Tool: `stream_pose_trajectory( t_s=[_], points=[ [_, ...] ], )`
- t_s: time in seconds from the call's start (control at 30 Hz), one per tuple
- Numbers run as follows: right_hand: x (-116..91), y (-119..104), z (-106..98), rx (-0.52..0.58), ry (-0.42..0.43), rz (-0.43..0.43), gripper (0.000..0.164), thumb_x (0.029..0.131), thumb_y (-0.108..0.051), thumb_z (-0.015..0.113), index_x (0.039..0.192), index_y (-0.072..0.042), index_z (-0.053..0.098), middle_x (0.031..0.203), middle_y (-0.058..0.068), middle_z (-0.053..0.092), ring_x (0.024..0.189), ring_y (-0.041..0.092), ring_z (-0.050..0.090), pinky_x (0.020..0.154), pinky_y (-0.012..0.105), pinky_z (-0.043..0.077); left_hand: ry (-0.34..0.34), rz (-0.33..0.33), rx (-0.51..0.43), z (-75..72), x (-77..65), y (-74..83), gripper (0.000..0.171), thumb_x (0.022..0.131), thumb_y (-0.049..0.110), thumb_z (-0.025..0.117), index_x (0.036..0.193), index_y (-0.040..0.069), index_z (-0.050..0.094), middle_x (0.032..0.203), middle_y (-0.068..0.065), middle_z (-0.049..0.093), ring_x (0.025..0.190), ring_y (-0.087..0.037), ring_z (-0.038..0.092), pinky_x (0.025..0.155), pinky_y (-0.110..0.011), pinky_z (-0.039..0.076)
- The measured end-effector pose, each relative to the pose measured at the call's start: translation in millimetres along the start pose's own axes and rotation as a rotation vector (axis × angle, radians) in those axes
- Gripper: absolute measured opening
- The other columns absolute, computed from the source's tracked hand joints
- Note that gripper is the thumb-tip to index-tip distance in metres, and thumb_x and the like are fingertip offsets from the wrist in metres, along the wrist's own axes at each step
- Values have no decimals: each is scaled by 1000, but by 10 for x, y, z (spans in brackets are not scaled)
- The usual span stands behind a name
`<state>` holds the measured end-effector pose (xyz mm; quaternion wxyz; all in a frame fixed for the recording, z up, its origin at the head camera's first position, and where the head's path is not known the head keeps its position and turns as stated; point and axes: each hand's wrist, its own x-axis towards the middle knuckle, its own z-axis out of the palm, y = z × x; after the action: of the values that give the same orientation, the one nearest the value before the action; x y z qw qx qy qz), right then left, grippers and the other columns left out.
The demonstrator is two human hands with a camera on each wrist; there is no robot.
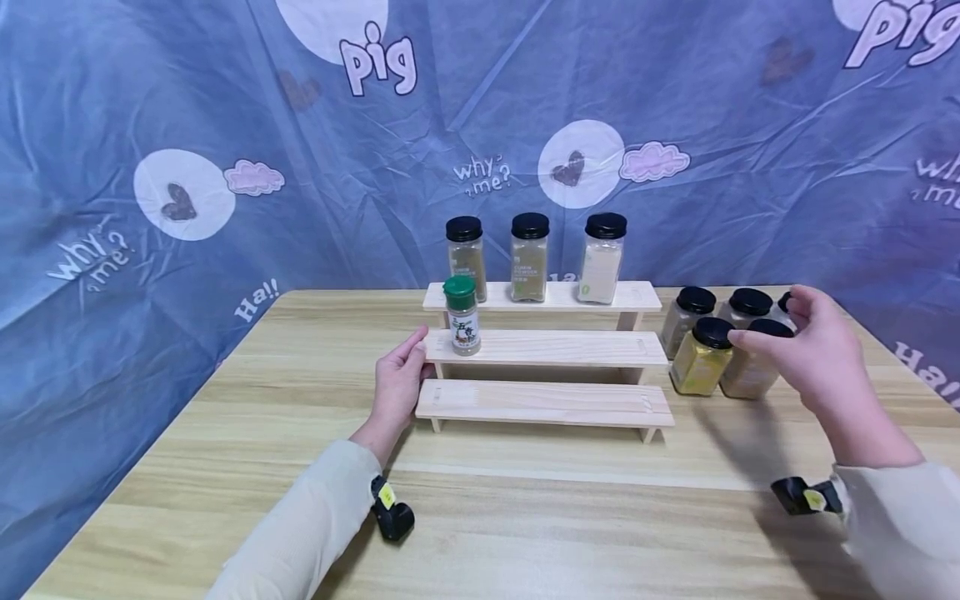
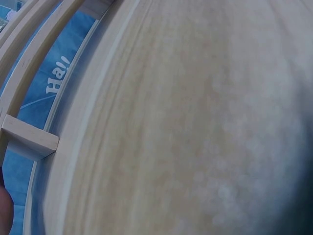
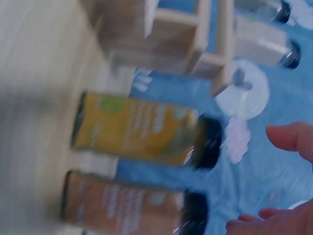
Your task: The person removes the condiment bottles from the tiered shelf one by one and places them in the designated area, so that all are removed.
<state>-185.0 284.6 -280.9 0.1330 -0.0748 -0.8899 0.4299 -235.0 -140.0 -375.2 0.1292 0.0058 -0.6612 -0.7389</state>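
Observation:
A three-tier wooden display rack (image 1: 547,400) stands on the table. My left hand (image 1: 399,377) grips the left end of its middle tier; in the left wrist view only a fingertip (image 2: 5,210) shows beside the rack. A green-capped spice shaker (image 1: 462,321) stands at the left of that tier. At the right, my right hand (image 1: 821,350) hovers over a group of black-lidded spice jars, thumb and fingers apart with nothing between them. Nearest it are a jar of yellow powder (image 3: 142,129) and a jar of brownish powder (image 3: 122,203), both upright on the table.
Along the top tier stand three black-lidded jars: one at the left (image 1: 471,262), a cumin powder jar (image 1: 529,267) and a jar of pale powder (image 1: 600,267). More jars, including one at the group's left (image 1: 678,321), stand behind the yellow one. A blue printed cloth (image 1: 337,192) hangs behind the table.

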Motion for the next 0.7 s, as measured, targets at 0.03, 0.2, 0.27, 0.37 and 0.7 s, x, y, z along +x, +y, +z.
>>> stream_pose_trajectory(
  t_s=[0.03, 0.2, 0.27, 0.37, 0.7],
  points=[
    [-19, -44, 9, 12, 4, 1, 95, 83, -32, 68, 148, -1, 6, 150, 27, 13, 134, 45, 17, 111, 57, 18, -3, 2, 3, -1, 0, -1, 36, 97, 10, 45, 131, -1, 49, 137, -12, 48, 111, -26, 56, 84, -22, 52],
    [-99, -262, 91, 79, 10, 4, 95, 83, -33, 69, 149, -5, 6, 152, 22, 13, 137, 38, 16, 114, 50, 17, -6, 8, 2, -2, 7, -4, 36, 97, 10, 45, 131, -2, 49, 136, -14, 48, 109, -25, 57, 83, -23, 53],
    [-130, -344, 128, 102, 1, 0, 96, 82, -34, 69, 149, -6, 6, 153, 20, 13, 138, 36, 16, 115, 48, 17, -4, 11, 1, 0, 12, -1, 36, 97, 10, 45, 131, -2, 49, 136, -14, 48, 110, -26, 56, 83, -23, 53],
    [-173, -460, 193, 122, -17, -5, 97, 81, -35, 71, 149, -9, 6, 153, 17, 14, 138, 33, 17, 115, 46, 19, -2, 18, 3, 1, 14, 7, 35, 97, 9, 45, 130, -1, 49, 136, -15, 48, 111, -28, 55, 84, -23, 53],
    [-232, -732, 551, 242, -86, -147, 83, 82, -19, 71, 146, -5, 20, 145, 19, 32, 133, 29, 32, 112, 30, 29, 1, 13, 0, 4, -5, -10, 35, 97, 9, 45, 130, 1, 51, 137, -13, 48, 113, -27, 54, 84, -22, 52]
  ],
)
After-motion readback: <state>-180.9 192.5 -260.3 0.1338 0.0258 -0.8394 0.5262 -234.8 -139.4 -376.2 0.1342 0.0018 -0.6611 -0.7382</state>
